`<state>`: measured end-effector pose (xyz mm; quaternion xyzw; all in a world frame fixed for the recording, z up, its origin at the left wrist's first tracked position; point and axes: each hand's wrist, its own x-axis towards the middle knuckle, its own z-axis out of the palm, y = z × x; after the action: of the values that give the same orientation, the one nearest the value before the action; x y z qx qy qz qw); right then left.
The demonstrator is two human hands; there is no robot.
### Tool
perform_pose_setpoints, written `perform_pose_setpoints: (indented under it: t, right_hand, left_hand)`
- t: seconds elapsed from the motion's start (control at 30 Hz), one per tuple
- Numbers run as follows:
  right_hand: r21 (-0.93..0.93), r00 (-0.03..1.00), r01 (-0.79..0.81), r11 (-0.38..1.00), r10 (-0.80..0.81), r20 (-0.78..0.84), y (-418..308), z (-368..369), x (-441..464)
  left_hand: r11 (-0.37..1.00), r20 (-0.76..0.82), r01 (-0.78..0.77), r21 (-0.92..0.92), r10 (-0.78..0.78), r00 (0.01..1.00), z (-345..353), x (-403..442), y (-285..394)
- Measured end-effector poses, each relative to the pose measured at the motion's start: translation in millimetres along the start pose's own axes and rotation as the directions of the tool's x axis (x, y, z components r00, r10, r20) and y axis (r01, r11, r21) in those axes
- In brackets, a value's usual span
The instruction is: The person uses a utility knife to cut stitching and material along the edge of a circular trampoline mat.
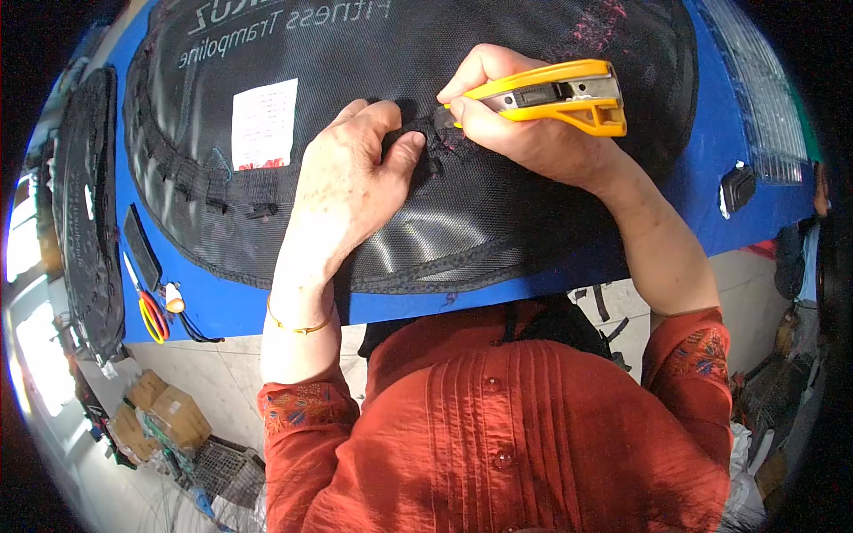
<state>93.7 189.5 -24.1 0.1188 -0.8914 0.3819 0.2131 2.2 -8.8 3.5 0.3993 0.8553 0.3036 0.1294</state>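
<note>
A black mesh trampoline mat (338, 53) with mirrored lettering lies on a blue table (355, 307). Against a black strap on the mat, my left hand (360, 169) presses with its fingers bent; whatever lies under the fingertips is hidden. My right hand (524, 124) grips a yellow cutter (542, 93), its front end down at the strap just right of my left hand. The cutter's tip is hard to make out against the black material. A white paper label (264, 124) sits on the mat to the left of my hands.
Red-handled scissors (151, 315) and a dark flat case (142, 247) lie at the table's left edge. A small black object (737, 188) is at the right, near clear ribbed plastic (760, 89). Cardboard boxes (173, 413) stand on the floor, lower left.
</note>
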Motion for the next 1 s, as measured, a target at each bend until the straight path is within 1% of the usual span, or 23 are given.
perform_pose_setpoints:
  t: [0.03, 0.07, 0.13, 0.17, 0.23, 0.37, 0.4, 0.47, 0.5, 0.57, 0.6, 0.67, 0.7, 0.73, 0.77, 0.83, 0.87, 0.9, 0.93, 0.97, 1.0]
  right_hand:
    - [0.051, 0.999, -0.033, 0.998, 0.034, -0.019, -0.3, 0.7, -0.4]
    - [0.051, 0.999, -0.033, 0.998, 0.034, -0.019, 0.0, 0.1, 0.3]
    - [0.010, 0.998, 0.053, 0.999, -0.053, -0.015, 1.4, -2.4, 2.5]
    - [0.008, 0.998, 0.053, 0.999, -0.053, -0.016, 3.5, -4.0, 1.7]
    - [-0.030, 0.989, 0.140, 0.990, -0.139, 0.050, 7.5, -7.2, -0.7]
    - [0.043, 0.998, 0.052, 0.998, -0.054, 0.042, 5.5, -7.0, -1.7]
    - [0.042, 0.998, 0.054, 0.998, -0.056, 0.041, 6.2, -7.7, -1.3]
    - [0.110, 1.000, -0.017, 0.994, 0.016, 0.009, 9.3, -10.1, -0.4]
    - [0.099, 1.000, -0.028, 0.995, 0.028, 0.001, 11.8, -11.4, -1.0]
    - [0.122, 0.998, -0.052, 0.991, 0.054, -0.015, 13.0, -10.8, -1.3]
    - [0.146, 0.996, -0.077, 0.986, 0.082, -0.029, 13.9, -10.5, -1.6]
    - [0.165, 0.996, -0.085, 0.983, 0.091, -0.024, 16.8, -8.5, -2.7]
    - [0.184, 0.995, -0.095, 0.978, 0.100, -0.019, 17.7, -8.0, -2.4]
    - [0.185, 0.995, -0.093, 0.978, 0.098, -0.018, 18.0, -8.2, -1.6]
    - [0.180, 0.994, -0.097, 0.979, 0.103, -0.021, 17.8, -8.6, -1.3]
    - [0.175, 0.994, -0.102, 0.979, 0.108, -0.022, 16.2, -10.2, -1.1]
    - [0.203, 0.988, -0.145, 0.968, 0.152, -0.020, 14.6, -10.7, -1.4]
    - [0.232, 0.980, -0.188, 0.954, 0.197, -0.017, 13.6, -11.3, -1.7]
    - [0.232, 0.980, -0.187, 0.955, 0.196, -0.017, 13.8, -11.0, -2.0]
    - [0.285, 0.975, -0.201, 0.937, 0.220, -0.036, 14.3, -10.0, -2.5]
    - [0.337, 0.968, -0.213, 0.917, 0.245, -0.054, 14.4, -9.8, -2.7]
  left_hand:
    - [1.000, -0.006, -0.012, 0.001, 0.012, 1.000, 0.5, 0.1, -1.0]
    - [1.000, -0.012, -0.025, 0.002, 0.025, 1.000, 0.8, 0.2, -1.5]
    - [1.000, -0.008, -0.010, 0.002, 0.010, 1.000, 0.2, 0.1, -0.4]
    - [1.000, -0.004, 0.005, 0.003, -0.005, 1.000, 0.0, 0.1, 0.2]
    - [1.000, -0.003, 0.015, 0.002, -0.015, 1.000, -0.3, 0.0, 0.6]
    - [1.000, -0.021, 0.014, 0.001, -0.014, 1.000, 0.8, -0.2, -2.0]
    - [1.000, -0.023, 0.012, 0.002, -0.012, 1.000, -0.4, -0.1, -1.0]
    - [0.998, -0.009, 0.059, -0.002, -0.059, 0.998, -4.2, -1.2, 2.1]
    - [0.998, -0.011, 0.057, -0.001, -0.057, 0.998, -6.0, -1.3, 2.4]
    - [0.993, -0.042, 0.034, 0.112, -0.030, 0.999, -9.0, -2.0, 2.2]
    - [0.993, -0.043, 0.035, 0.111, -0.030, 0.999, -9.1, -1.9, 2.5]
    - [0.999, -0.073, 0.002, 0.032, 0.000, 0.997, -8.7, -2.5, 1.9]
    - [0.999, -0.075, 0.003, 0.034, -0.001, 0.997, -7.2, -1.3, -2.0]
    - [0.985, -0.140, -0.156, 0.070, 0.165, 0.976, -3.9, 1.6, -8.5]
    - [0.944, -0.197, -0.309, 0.116, 0.327, 0.924, -2.5, 4.1, -11.2]
    - [0.942, -0.221, -0.318, 0.105, 0.334, 0.916, -1.4, 6.1, -11.3]
    - [0.939, -0.245, -0.329, 0.095, 0.343, 0.907, -0.8, 6.7, -10.6]
    - [0.940, -0.245, -0.328, 0.095, 0.342, 0.907, 0.5, 5.5, -8.9]
    - [0.975, -0.234, -0.220, 0.043, 0.224, 0.946, 1.9, 2.7, -6.5]
    - [0.994, -0.217, -0.107, -0.008, 0.102, 0.971, 2.9, 0.5, -3.6]
    - [0.994, -0.218, -0.106, -0.009, 0.102, 0.971, 3.7, -1.0, 0.6]
